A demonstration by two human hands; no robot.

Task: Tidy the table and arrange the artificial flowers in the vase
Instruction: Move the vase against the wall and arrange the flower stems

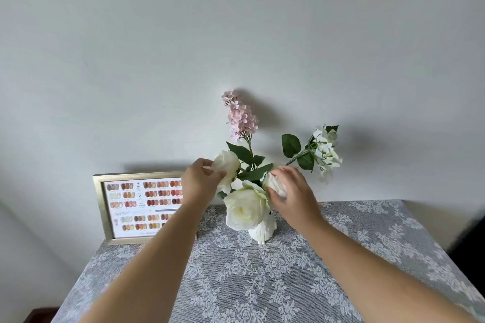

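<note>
White vase [262,231] of flowers [242,208] between both hands, left hand [200,181] and right hand [291,191] each pinching a rose.

We see two bare forearms entering from the lower edge of the frame, with no sleeves on them. Our left hand [200,181] and right hand [294,193] wear no rings, watch or gloves.

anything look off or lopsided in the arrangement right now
The white blossom spray leans far out to the right of the vase, nearly sideways, while the pink spray stands upright. Nothing is spilled or visibly damaged.
</note>
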